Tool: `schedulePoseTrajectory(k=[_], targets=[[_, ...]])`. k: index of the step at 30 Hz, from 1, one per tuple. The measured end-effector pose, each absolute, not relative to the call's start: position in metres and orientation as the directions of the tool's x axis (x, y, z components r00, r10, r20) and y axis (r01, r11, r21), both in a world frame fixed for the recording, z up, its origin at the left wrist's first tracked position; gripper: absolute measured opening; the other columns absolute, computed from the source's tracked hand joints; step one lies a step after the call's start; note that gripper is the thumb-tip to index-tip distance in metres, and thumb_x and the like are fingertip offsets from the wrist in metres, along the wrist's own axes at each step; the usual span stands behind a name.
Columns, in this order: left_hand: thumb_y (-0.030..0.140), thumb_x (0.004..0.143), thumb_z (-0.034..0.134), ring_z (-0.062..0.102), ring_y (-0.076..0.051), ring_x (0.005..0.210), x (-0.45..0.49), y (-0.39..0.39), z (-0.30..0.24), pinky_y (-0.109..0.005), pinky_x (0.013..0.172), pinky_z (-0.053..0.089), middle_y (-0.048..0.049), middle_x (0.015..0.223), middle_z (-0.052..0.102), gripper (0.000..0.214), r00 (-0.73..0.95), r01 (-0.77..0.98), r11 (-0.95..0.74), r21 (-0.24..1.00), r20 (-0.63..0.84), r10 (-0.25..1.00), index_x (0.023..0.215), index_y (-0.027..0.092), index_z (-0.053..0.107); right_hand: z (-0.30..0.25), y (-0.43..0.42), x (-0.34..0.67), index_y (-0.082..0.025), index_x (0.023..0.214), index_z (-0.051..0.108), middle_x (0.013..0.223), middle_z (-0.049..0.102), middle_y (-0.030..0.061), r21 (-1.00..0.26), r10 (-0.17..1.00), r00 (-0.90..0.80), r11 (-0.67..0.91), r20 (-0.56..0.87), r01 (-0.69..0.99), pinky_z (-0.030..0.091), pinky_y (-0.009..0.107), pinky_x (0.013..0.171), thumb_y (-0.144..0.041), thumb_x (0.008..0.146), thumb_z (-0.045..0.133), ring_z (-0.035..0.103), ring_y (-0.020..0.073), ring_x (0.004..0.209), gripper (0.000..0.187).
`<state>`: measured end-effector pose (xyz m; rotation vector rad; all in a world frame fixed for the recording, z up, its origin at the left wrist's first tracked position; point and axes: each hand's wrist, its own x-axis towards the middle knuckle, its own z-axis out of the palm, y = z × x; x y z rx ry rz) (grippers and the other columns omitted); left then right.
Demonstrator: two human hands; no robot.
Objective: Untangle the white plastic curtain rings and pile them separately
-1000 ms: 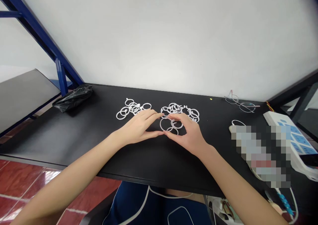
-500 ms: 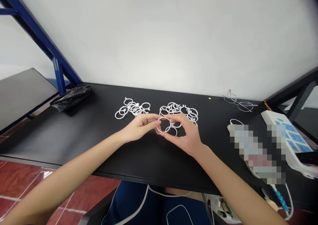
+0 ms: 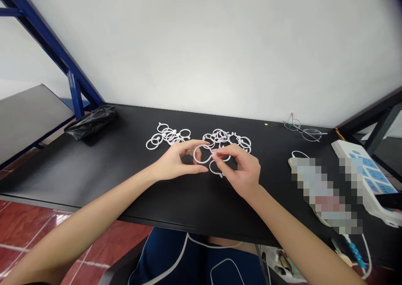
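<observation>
My right hand [image 3: 241, 165] is closed, pinching a white plastic ring [image 3: 194, 156] by its small fastening end between thumb and index finger. Around the ring's other side curves my left hand [image 3: 180, 161], thumb and fingers spread apart; whether a fingertip touches the ring, I cannot tell. Just below lies another white ring [image 3: 215, 172], partly behind my right fingers. Behind my hands on the black table are two heaps of similar white rings with small knobs: a left heap [image 3: 171, 136] and a right heap [image 3: 221, 136], the latter partly covered by my right hand.
A black plastic bag [image 3: 92, 121] lies at the table's far left. On the right are eyeglasses [image 3: 303, 130], a pixelated object [image 3: 325, 197] with a cable, and a white power strip [image 3: 361, 172]. A pale wall [image 3: 201, 58] stands behind the black table [image 3: 94, 163].
My right hand has shifted from holding the ring's side to pinching its fastening end. My left thumb has come off the ring and moved down, opening that hand. The ring moved slightly left.
</observation>
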<state>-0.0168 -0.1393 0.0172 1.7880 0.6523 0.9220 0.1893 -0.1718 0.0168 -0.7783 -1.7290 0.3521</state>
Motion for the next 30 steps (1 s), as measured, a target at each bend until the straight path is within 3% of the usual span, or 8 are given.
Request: schedulePoseTrajectory(k=[5,9,12,17,22,30], targets=[[0.026,0.079,0.075,0.055,-0.010,0.072,-0.0178,-0.1398,0.0143,-0.026,0.076,0.050,0.0032,0.075,0.054,0.045,0.561,0.069,-0.422,0.904,0.314,0.766,0.121,0.017,0.060,0.0167,-0.1723,0.1905,-0.022,0.093,0.067,0.081,0.071,0.0018,-0.664,0.720,-0.113,0.680,0.685,0.310,0.057,0.030,0.065,-0.016,0.083,0.069,0.065,0.0140,0.067,0.012],[0.024,0.080,0.074,0.053,-0.010,0.073,-0.0191,-0.1401,0.0164,-0.026,0.076,0.049,0.0031,0.075,0.052,0.043,0.552,0.057,-0.426,0.903,0.327,0.767,0.120,0.017,0.061,0.0198,-0.1709,0.1932,-0.021,0.091,0.063,0.076,0.068,0.0013,-0.589,0.688,-0.188,0.707,0.701,0.391,0.054,0.027,0.062,-0.021,0.089,0.062,0.064,0.0130,0.065,0.003],[0.022,0.079,0.075,0.051,-0.009,0.073,-0.0198,-0.1407,0.0182,-0.025,0.075,0.049,0.0032,0.075,0.051,0.041,0.543,0.046,-0.442,0.896,0.349,0.764,0.117,0.017,0.063,0.0208,-0.1702,0.1953,-0.020,0.081,0.056,0.062,0.060,-0.0028,-0.532,0.685,-0.311,0.716,0.658,0.452,0.045,0.023,0.053,-0.024,0.095,0.050,0.054,0.0097,0.053,0.016],[0.021,0.077,0.076,0.050,-0.008,0.069,-0.0197,-0.1424,0.0188,-0.027,0.076,0.052,0.0039,0.073,0.049,0.039,0.537,0.042,-0.450,0.892,0.359,0.764,0.114,0.016,0.065,0.0157,-0.1697,0.1971,-0.021,0.081,0.044,0.052,0.043,-0.0086,-0.589,0.763,-0.400,0.646,0.508,0.486,0.031,0.021,0.044,-0.029,0.098,0.041,0.038,0.0068,0.040,0.019],[0.022,0.078,0.075,0.050,-0.009,0.069,-0.0200,-0.1445,0.0191,-0.035,0.086,0.057,0.0048,0.070,0.046,0.034,0.517,0.007,-0.437,0.899,0.371,0.772,0.111,0.017,0.067,0.0129,-0.1699,0.1982,-0.022,0.081,0.042,0.052,0.043,-0.0086,-0.648,0.781,-0.380,0.624,0.496,0.437,0.030,0.021,0.045,-0.030,0.099,0.040,0.037,0.0072,0.041,0.020],[0.025,0.077,0.075,0.050,-0.009,0.067,-0.0198,-0.1434,0.0193,-0.030,0.075,0.058,0.0048,0.069,0.045,0.035,0.528,0.020,-0.429,0.903,0.354,0.772,0.110,0.016,0.067,0.0139,-0.1686,0.1968,-0.021,0.084,0.044,0.058,0.043,-0.0069,-0.549,0.746,-0.473,0.665,0.468,0.506,0.032,0.021,0.049,-0.029,0.100,0.038,0.041,0.0081,0.046,0.018]])
